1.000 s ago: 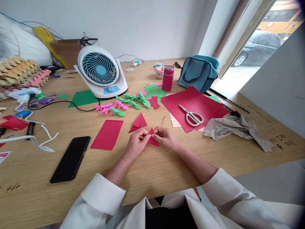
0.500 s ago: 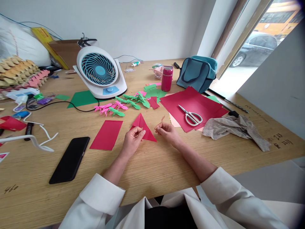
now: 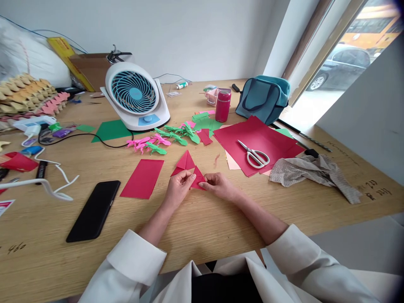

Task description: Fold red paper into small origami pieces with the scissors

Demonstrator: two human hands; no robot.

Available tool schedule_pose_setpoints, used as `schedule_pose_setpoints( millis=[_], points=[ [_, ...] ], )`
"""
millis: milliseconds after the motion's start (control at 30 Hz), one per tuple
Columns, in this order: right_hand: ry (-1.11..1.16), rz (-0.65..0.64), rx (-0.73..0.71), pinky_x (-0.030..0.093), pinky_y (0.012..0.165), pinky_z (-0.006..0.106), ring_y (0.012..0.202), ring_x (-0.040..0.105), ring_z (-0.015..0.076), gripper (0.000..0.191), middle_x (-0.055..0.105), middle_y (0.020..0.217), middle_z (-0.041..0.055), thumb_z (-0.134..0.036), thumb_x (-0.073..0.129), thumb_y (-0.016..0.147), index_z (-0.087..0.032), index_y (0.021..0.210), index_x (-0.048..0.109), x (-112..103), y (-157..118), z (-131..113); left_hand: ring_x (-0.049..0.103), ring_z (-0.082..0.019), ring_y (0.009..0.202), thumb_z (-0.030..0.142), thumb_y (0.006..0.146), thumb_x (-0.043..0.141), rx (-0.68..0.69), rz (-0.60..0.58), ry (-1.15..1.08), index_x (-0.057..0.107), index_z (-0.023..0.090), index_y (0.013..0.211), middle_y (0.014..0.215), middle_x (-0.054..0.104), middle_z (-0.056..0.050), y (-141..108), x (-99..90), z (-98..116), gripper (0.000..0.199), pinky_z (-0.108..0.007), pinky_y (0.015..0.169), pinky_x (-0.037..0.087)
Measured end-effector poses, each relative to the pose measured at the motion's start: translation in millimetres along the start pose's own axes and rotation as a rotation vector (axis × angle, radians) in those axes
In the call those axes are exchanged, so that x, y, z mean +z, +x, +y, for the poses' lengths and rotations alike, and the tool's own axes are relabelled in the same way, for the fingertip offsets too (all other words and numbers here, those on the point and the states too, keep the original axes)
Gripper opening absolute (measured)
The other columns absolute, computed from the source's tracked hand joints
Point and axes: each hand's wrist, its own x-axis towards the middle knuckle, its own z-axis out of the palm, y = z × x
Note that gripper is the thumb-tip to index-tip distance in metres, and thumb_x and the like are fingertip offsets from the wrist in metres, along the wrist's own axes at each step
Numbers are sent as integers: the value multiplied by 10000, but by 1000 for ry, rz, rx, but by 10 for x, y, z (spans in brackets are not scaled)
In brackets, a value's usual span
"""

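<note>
A folded piece of red paper [image 3: 185, 160] lies in front of me, with its pointed tip facing away and a gap showing between its creased flaps. My left hand [image 3: 180, 185] pinches its near edge between thumb and fingers. At the paper's lower right corner, my right hand [image 3: 217, 185] grips the small triangular flap. To the left rest flat red paper rectangles [image 3: 142, 179]. Beyond the paper are several folded pink and green paper pieces [image 3: 176, 135].
White-handled scissors [image 3: 257, 158] lie on large red sheets [image 3: 233, 136] at right, beside a crumpled cloth [image 3: 306, 174]. A black phone [image 3: 94, 210] is at left. Behind stand a fan [image 3: 135, 94], a red flask [image 3: 223, 106] and a teal bag [image 3: 261, 101].
My right hand has moved left and down onto the paper's right corner, which it now grips. The paper's lower part has opened apart from its upper part. My left hand keeps its hold.
</note>
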Motion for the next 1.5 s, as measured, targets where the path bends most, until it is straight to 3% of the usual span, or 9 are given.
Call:
schedule_pose_setpoints(
  millis=[200,400,567,733,867,1033,1233,1500],
  points=[
    [26,-8,-18,218,495,223,566,285,84,409,328,605,-51,-528,599,844,-161,678,531,21,5,51,414,-88,538,375,861,598,97,-19,81,527,169,632,560,457,45,-18,29,-8,317,-220,534,332],
    [-4,-5,-13,231,509,222,561,292,79,359,338,609,-54,-472,608,844,-161,683,532,46,-1,102,432,-90,551,381,828,633,31,-34,20,579,158,658,585,502,36,-25,84,-20,284,-219,542,347],
    [-136,-40,-31,229,504,226,531,312,71,302,367,583,-65,-404,614,838,-165,676,529,49,-25,46,474,-96,594,364,820,654,43,11,-3,618,158,693,627,551,27,-23,73,-37,244,-213,575,383],
    [-283,-21,-60,217,505,235,508,298,62,347,352,533,-76,-346,661,799,-168,584,456,57,-42,-13,494,-92,590,377,801,674,-7,128,-124,641,167,740,648,567,28,-26,69,37,222,-199,575,431],
    [-95,-15,-28,244,508,225,532,328,73,312,392,571,-59,-399,623,831,-155,653,546,69,-16,37,493,-72,564,408,822,640,-70,169,-174,654,160,812,760,628,4,-12,65,52,248,-189,545,440],
    [168,88,4,301,532,222,579,388,95,370,484,634,-30,-498,603,840,-131,816,642,67,40,98,482,-85,555,424,826,630,-53,69,-81,631,163,796,688,566,19,-13,66,-16,263,-187,500,451],
    [260,85,-4,309,545,226,583,397,94,411,491,637,-35,-549,652,791,-141,771,611,61,45,44,475,-105,569,396,833,615,10,44,38,610,173,773,647,524,22,-21,66,-85,232,-198,502,468],
    [374,176,12,329,532,233,567,413,97,460,494,621,-41,-603,693,730,-187,700,499,59,76,65,502,-101,576,272,831,571,101,1,253,552,180,692,624,551,26,-52,99,15,168,-201,553,405]
  ],
)
